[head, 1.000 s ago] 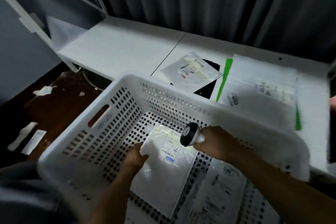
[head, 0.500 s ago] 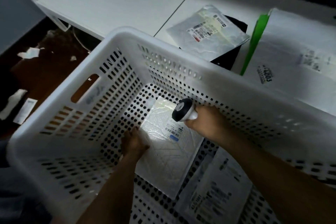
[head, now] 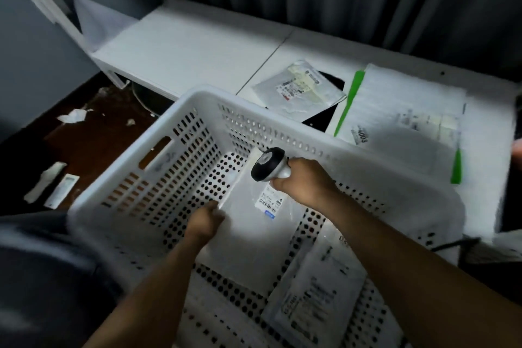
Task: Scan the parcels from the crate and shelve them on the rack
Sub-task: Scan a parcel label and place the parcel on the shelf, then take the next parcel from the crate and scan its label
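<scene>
Inside the white perforated crate (head: 180,133) lies a flat white parcel (head: 254,243) with a barcode label facing up. My left hand (head: 204,222) grips the parcel's left edge. My right hand (head: 303,183) holds a black-and-white barcode scanner (head: 267,164) just above the label, its head pointing down at it and lighting the parcel. A second parcel (head: 316,299) with printed labels lies lower right in the crate, partly under my right forearm.
The white rack shelf (head: 192,51) runs behind the crate. On it lie a clear labelled bag (head: 296,90) over something black, and a large white mailer with a green stripe (head: 401,121). Paper scraps litter the dark floor (head: 93,144) at left. Grey curtains hang behind.
The camera has tilted back up, showing the curtains again. Both hands stay on the parcel and the scanner, with the scanner still over the label.
</scene>
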A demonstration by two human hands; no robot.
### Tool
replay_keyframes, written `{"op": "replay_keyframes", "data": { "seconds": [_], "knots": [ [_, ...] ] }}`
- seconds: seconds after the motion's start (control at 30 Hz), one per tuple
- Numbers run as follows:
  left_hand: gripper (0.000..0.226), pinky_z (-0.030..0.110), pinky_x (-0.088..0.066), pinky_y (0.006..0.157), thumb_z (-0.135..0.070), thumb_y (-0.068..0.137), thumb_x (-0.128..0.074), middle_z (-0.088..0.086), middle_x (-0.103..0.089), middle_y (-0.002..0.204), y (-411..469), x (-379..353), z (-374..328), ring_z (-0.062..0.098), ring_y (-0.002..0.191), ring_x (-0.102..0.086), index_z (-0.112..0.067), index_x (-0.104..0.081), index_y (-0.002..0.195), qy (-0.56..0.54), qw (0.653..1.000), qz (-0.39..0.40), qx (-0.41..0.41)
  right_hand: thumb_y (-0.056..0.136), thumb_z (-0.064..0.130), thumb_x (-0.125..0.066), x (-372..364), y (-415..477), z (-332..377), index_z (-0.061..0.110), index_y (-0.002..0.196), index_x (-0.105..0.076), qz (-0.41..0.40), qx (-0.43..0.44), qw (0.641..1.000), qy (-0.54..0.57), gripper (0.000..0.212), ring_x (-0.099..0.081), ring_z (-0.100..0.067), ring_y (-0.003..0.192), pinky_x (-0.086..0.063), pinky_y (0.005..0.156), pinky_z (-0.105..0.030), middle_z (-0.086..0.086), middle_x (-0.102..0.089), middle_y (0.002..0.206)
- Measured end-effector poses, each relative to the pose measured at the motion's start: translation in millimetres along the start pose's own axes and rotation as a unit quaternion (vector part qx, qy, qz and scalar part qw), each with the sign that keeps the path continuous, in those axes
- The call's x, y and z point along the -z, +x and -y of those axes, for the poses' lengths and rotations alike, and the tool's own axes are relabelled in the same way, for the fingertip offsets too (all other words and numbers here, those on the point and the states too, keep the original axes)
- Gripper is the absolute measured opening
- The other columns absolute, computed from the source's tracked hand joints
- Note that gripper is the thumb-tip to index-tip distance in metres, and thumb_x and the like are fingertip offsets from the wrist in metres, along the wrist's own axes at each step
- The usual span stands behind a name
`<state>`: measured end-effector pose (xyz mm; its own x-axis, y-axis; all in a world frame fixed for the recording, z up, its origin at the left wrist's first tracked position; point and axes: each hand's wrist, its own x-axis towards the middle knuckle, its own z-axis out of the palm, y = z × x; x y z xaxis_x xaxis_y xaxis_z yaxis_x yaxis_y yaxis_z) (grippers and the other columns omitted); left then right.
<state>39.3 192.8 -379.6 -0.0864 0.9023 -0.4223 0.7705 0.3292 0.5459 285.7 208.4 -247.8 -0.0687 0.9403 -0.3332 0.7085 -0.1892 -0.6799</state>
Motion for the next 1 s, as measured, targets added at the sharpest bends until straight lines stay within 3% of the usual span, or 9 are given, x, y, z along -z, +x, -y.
{"op": "replay_keyframes", "data": {
  "seconds": [0.07,0.13,0.23,0.33,0.43,0.5,0.7,0.87,1.0],
  "knots": [
    [0.014,0.015,-0.039,0.062,-0.014,0.094,-0.055,0.002,-0.058,0.091,-20.6,15.4,-11.7,0.018,0.083,-0.053,-0.011,-0.062,0.105,-0.023,0.998,-0.024,-0.051,0.083,0.033,-0.071,13.8,-17.9,13.2,0.01,0.1,-0.068,-0.013,0.017,1.0,0.01,0.029,-0.065,-0.021,0.089,-0.05,0.077,-0.031,-0.004,-0.069,0.096],
    [0.016,0.004,-0.038,0.06,-0.001,0.091,-0.058,0.002,-0.063,0.09,-39.4,29.5,-22.5,0.014,0.078,-0.058,-0.01,-0.065,0.103,-0.058,0.994,-0.032,-0.092,0.082,0.031,-0.072,28.6,-36.0,24.9,0.008,0.097,-0.069,-0.018,0.028,0.999,0.021,0.027,-0.066,-0.02,0.086,-0.048,0.073,-0.029,-0.006,-0.07,0.094],
    [0.016,0.008,-0.047,0.066,-0.002,0.093,-0.059,-0.006,-0.07,0.088,-77.1,58.0,-42.2,0.003,0.074,-0.066,-0.015,-0.066,0.098,-0.144,0.979,-0.039,-0.142,0.081,0.028,-0.073,57.1,-70.3,40.1,0.007,0.096,-0.069,-0.037,0.043,0.998,0.027,0.026,-0.065,-0.02,0.082,-0.05,0.073,-0.032,-0.007,-0.07,0.092],
    [0.022,0.015,-0.05,0.067,0.0,0.092,-0.059,-0.015,-0.072,0.082,-107.8,83.8,-58.8,-0.004,0.074,-0.067,-0.02,-0.067,0.097,-0.186,0.968,-0.065,-0.158,0.084,0.024,-0.071,91.5,-98.6,49.6,0.012,0.096,-0.066,-0.062,0.046,0.995,0.07,0.017,-0.06,-0.014,0.059,-0.048,0.053,-0.025,-0.004,-0.066,0.074],
    [0.033,0.006,-0.046,0.069,0.001,0.091,-0.059,-0.032,-0.068,0.08,-138.5,107.5,-76.5,-0.014,0.077,-0.062,-0.031,-0.063,0.092,-0.179,0.964,-0.084,-0.177,0.088,0.02,-0.068,119.9,-120.5,54.2,0.013,0.096,-0.063,-0.079,0.033,0.988,0.127,0.013,-0.057,-0.018,0.051,-0.048,0.051,-0.029,-0.008,-0.064,0.068],
    [0.033,0.003,-0.045,0.074,0.001,0.091,-0.059,-0.028,-0.066,0.085,-154.3,119.2,-86.8,-0.019,0.08,-0.059,-0.031,-0.062,0.095,-0.171,0.96,-0.11,-0.191,0.089,0.017,-0.067,128.5,-133.1,52.0,0.009,0.091,-0.062,-0.084,0.025,0.974,0.21,0.009,-0.054,-0.017,0.048,-0.047,0.048,-0.029,-0.008,-0.061,0.066],
    [0.022,0.018,-0.048,0.068,0.0,0.09,-0.061,-0.011,-0.072,0.081,-184.9,141.8,-95.3,0.0,0.073,-0.064,-0.02,-0.066,0.096,-0.292,0.927,-0.138,-0.19,0.089,0.014,-0.068,124.3,-150.0,40.6,-0.002,0.094,-0.065,-0.051,0.012,0.928,0.37,0.018,-0.054,-0.018,0.048,-0.047,0.047,-0.026,-0.017,-0.065,0.076],
    [0.026,0.025,-0.054,0.062,0.009,0.09,-0.052,-0.002,-0.073,0.075,-195.1,151.5,-116.7,0.013,0.067,-0.066,-0.014,-0.061,0.097,-0.482,0.848,-0.137,-0.173,0.087,0.018,-0.068,121.6,-143.6,42.7,0.005,0.095,-0.066,-0.011,0.011,0.885,0.465,0.016,-0.055,-0.018,0.046,-0.048,0.045,-0.026,-0.012,-0.06,0.068],
    [0.035,0.025,-0.056,0.06,0.013,0.088,-0.053,0.001,-0.075,0.085,-195.3,151.0,-130.3,0.018,0.072,-0.069,-0.015,-0.059,0.108,-0.475,0.858,-0.092,-0.174,0.09,0.019,-0.063,121.7,-139.5,46.2,0.006,0.095,-0.067,-0.002,0.028,0.864,0.502,0.015,-0.054,-0.016,0.046,-0.046,0.045,-0.024,-0.007,-0.059,0.059]
  ]
}}
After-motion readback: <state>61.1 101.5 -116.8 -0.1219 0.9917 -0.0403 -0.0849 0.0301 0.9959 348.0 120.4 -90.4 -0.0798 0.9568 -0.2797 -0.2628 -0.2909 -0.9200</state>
